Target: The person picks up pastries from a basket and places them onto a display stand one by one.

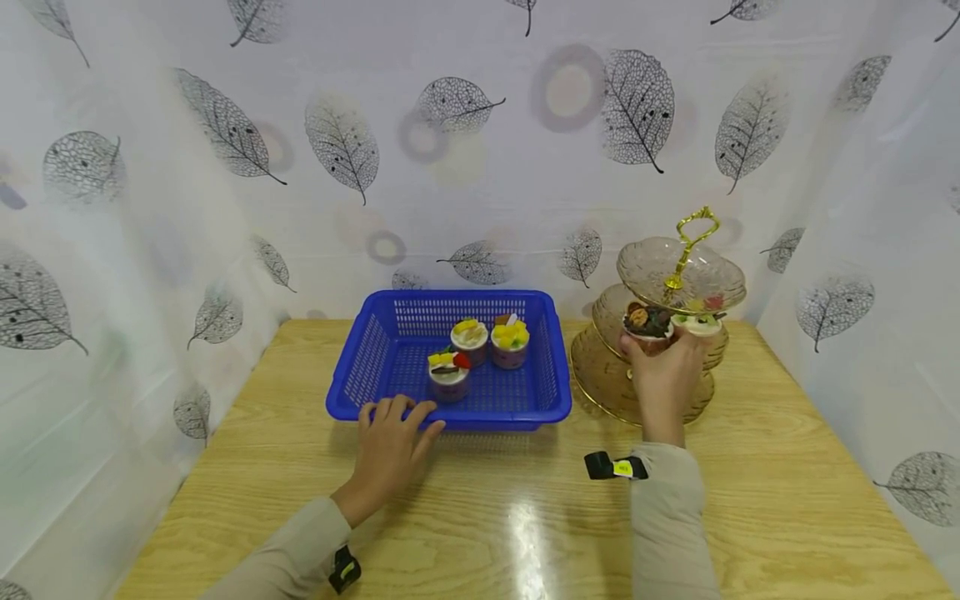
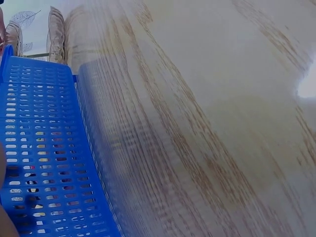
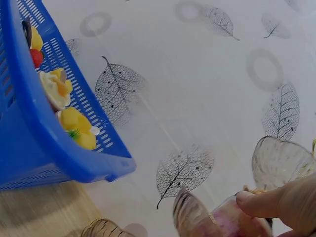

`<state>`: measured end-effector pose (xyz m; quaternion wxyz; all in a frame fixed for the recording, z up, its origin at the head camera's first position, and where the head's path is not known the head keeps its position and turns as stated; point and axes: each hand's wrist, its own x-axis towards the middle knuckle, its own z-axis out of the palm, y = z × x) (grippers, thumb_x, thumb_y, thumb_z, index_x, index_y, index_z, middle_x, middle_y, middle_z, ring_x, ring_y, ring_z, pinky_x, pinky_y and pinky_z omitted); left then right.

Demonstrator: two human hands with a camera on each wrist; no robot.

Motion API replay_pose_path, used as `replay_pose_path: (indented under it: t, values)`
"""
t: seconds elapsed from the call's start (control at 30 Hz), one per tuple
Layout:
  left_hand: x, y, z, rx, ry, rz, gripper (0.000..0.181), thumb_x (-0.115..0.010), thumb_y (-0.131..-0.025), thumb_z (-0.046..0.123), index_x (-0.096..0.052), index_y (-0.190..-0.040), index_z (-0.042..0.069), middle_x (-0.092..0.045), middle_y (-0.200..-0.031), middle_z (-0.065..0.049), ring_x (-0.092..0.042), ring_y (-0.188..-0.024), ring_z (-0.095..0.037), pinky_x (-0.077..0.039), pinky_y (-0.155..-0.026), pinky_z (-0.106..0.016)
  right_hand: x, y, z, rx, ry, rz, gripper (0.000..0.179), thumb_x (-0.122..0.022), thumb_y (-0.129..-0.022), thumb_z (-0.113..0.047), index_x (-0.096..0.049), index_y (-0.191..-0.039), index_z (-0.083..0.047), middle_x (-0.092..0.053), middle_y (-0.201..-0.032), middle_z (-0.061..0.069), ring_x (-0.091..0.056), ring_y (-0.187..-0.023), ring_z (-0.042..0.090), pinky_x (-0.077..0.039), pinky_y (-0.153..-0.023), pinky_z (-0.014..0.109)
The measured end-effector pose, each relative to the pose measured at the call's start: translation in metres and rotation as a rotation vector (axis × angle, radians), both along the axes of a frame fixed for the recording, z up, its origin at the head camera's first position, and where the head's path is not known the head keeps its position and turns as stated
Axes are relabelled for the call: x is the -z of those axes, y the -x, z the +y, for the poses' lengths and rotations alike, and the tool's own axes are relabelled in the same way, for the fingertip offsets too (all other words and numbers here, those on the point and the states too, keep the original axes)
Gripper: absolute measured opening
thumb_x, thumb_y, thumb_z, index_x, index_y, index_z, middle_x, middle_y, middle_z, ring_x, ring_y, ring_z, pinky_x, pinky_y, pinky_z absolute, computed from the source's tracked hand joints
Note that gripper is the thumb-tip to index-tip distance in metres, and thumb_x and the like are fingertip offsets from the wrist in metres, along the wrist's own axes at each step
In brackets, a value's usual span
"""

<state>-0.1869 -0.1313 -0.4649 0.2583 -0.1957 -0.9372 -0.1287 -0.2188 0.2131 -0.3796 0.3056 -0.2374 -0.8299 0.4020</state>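
My right hand (image 1: pixel 666 375) holds a small dessert cup (image 1: pixel 648 323) with a dark topping and a brown nut-like piece on it, at the middle tier of a three-tier glass stand (image 1: pixel 611 375). In the right wrist view the thumb (image 3: pixel 264 203) lies against the cup's pinkish side (image 3: pixel 242 219). Just right of it is another cup (image 1: pixel 699 325) with a pale green topping, partly hidden by the hand and upper tier. My left hand (image 1: pixel 390 450) rests its fingers on the near rim of a blue plastic basket (image 1: pixel 495 417).
Inside the basket stand three dessert cups: one with yellow cubes (image 1: pixel 510 342), one with cream and yellow pieces (image 1: pixel 469 340), and one with a red topping piece (image 1: pixel 448 379). The stand has a gold handle (image 1: pixel 682 254). A leaf-print curtain (image 1: pixel 480 167) hangs behind the wooden table (image 1: pixel 480 508).
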Motion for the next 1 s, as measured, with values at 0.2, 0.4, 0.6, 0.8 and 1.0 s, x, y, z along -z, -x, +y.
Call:
replay_pose_path:
  t: [0.2, 0.4, 0.6, 0.8, 1.0]
  values:
    - [-0.001, -0.001, 0.0, -0.004, -0.007, -0.012, 0.033, -0.046, -0.088, 0.049, -0.061, -0.105, 0.024, -0.055, -0.093, -0.003, -0.048, -0.092, -0.024, -0.027, -0.082, -0.049, -0.008, -0.008, -0.002, -0.049, -0.004, 0.005, 0.071, -0.075, -0.07, -0.031, -0.041, -0.12, 0.007, -0.042, -0.113, 0.024, -0.039, -0.106, 0.035, -0.029, -0.089, 0.046]
    - [-0.002, -0.003, -0.001, -0.024, -0.006, -0.032, 0.037, -0.043, -0.088, 0.051, -0.06, -0.105, 0.023, -0.055, -0.095, -0.003, -0.049, -0.092, -0.025, -0.026, -0.085, -0.051, -0.014, -0.024, -0.008, -0.09, -0.053, 0.047, 0.069, -0.075, -0.069, -0.032, -0.045, -0.119, 0.004, -0.045, -0.113, 0.023, -0.042, -0.103, 0.036, -0.031, -0.086, 0.049]
    - [-0.004, -0.004, -0.002, -0.03, -0.025, -0.038, 0.041, -0.044, -0.087, 0.052, -0.061, -0.102, 0.018, -0.057, -0.096, -0.001, -0.049, -0.095, -0.024, -0.027, -0.085, -0.049, -0.02, -0.039, -0.023, -0.208, -0.028, 0.011, 0.077, -0.072, -0.071, -0.04, -0.04, -0.129, 0.0, -0.043, -0.124, 0.022, -0.041, -0.112, 0.038, -0.032, -0.091, 0.051]
    - [-0.004, -0.002, -0.004, -0.028, -0.033, -0.039, 0.042, -0.044, -0.086, 0.054, -0.062, -0.099, 0.018, -0.057, -0.095, 0.0, -0.049, -0.095, -0.021, -0.028, -0.086, -0.048, -0.02, -0.034, -0.053, -0.527, 0.077, 0.026, 0.079, -0.07, -0.074, -0.039, -0.032, -0.135, -0.006, -0.04, -0.133, 0.015, -0.037, -0.123, 0.028, -0.03, -0.099, 0.042]
    - [-0.002, -0.001, -0.002, -0.019, -0.064, -0.011, 0.037, -0.052, -0.083, 0.052, -0.064, -0.098, 0.02, -0.057, -0.093, -0.001, -0.05, -0.094, -0.022, -0.025, -0.09, -0.05, -0.018, -0.019, -0.083, -0.758, 0.057, -0.028, 0.077, -0.067, -0.075, -0.043, -0.032, -0.136, -0.011, -0.037, -0.136, 0.009, -0.032, -0.127, 0.022, -0.029, -0.1, 0.04]
